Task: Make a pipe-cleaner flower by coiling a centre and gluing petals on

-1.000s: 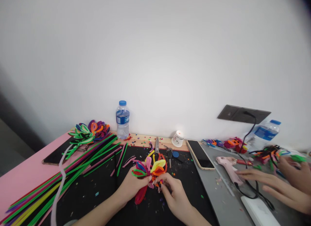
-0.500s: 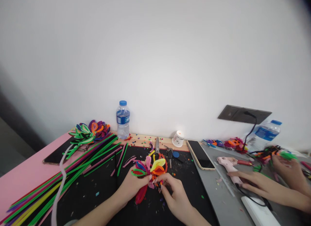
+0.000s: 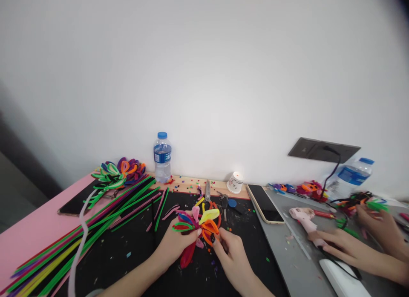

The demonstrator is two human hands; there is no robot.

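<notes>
A multicoloured pipe-cleaner flower [image 3: 195, 222] is held above the black mat [image 3: 128, 271], with yellow, orange, pink, red, green and blue loop petals. My left hand [image 3: 179, 241] is closed round its left side and base, thumb pressed near the centre. My right hand [image 3: 230, 250] pinches the orange petals on the right side, thumb and forefinger bent together. The exact contact of its fingertips is partly covered by the petals. Behind the flower lie scissors [image 3: 207, 191] and a bunch of keys [image 3: 224, 205].
Long pipe cleaners [image 3: 86, 241] and finished flowers [image 3: 118, 173] lie left by a dark phone [image 3: 76, 201]. A water bottle [image 3: 162, 158], paper cup [image 3: 235, 183] and phone [image 3: 265, 204] stand or lie behind. At right, a co-worker's hand [image 3: 341, 243] grips a pink glue gun [image 3: 305, 220].
My right hand has shifted slightly right, and the orange petals show more spread out. My left hand stays on the flower. The co-worker's hand has closed further round the glue gun.
</notes>
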